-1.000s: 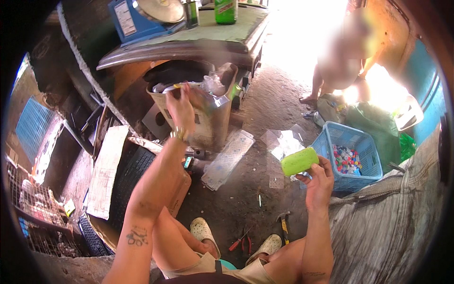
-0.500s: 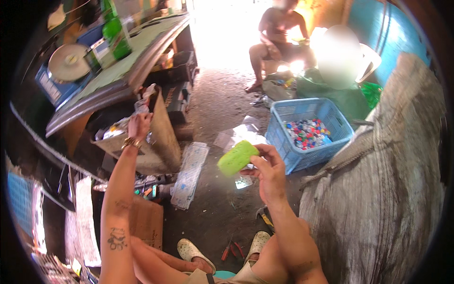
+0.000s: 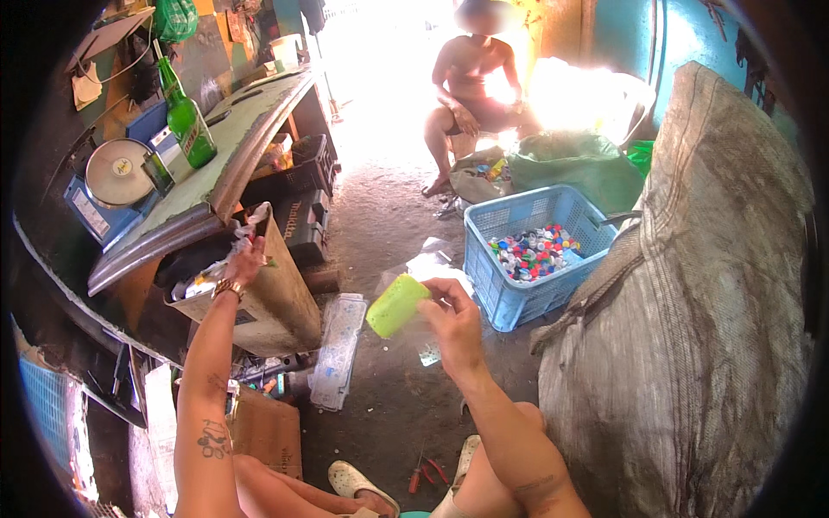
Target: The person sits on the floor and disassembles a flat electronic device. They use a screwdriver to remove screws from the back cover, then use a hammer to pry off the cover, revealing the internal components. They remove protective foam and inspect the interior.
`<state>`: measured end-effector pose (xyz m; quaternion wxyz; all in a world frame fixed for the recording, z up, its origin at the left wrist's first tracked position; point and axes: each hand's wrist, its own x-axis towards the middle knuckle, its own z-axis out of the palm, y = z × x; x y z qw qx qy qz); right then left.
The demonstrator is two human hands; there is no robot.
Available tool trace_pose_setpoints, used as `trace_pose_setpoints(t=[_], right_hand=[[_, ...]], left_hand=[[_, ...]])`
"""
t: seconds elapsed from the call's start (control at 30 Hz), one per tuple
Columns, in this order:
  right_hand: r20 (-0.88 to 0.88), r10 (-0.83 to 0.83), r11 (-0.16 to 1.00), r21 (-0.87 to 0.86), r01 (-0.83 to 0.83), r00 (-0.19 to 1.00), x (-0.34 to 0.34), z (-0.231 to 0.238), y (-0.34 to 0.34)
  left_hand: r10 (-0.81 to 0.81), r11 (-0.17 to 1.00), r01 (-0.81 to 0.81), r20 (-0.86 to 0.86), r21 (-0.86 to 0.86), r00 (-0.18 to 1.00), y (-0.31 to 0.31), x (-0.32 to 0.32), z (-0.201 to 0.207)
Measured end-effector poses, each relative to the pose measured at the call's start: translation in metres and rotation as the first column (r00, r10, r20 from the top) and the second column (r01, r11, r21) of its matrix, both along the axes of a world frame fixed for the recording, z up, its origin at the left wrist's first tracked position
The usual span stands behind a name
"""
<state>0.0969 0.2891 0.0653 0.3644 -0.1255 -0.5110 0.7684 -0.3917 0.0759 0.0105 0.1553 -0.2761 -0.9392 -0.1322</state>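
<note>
Rounded lime-green piece (image 3: 395, 307) (speckled), in right hand (image 3: 455, 326), wrinkled woven sack (image 3: 682, 293)

green block (image 3: 393, 307): bright, round corners, little dark spots | tipped, up in the air, one end in the right hand (image 3: 454, 332) | crinkly plastic (image 3: 251, 224): pale, at the top of the bin (image 3: 289, 306), by the left hand (image 3: 247, 262)

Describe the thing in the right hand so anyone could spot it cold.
Find the blue crate of small multicoloured pieces, right of centre. Just left of it in the picture, the right hand grips a lime-green oblong by one end. Its rounded shape and solid bright colour set it apart from the flat whitish sheets on the floor beyond.
</note>
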Motion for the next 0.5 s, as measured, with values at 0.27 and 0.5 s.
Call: trace_pose_setpoints(t=[0.27,0.5], right_hand=[[-0.010,0.105,0.993,-0.049,-0.105,0.994,0.003,-0.004,-0.001],[-0.026,0.216,0.974,-0.064,-0.218,0.976,-0.007,-0.009,-0.055]], left_hand=[[-0.133,0.936,0.293,-0.577,0.193,0.806,-0.026,0.163,0.088],[-0.643,0.693,0.293,0.379,0.659,0.666,-0.035,0.360,0.046]])
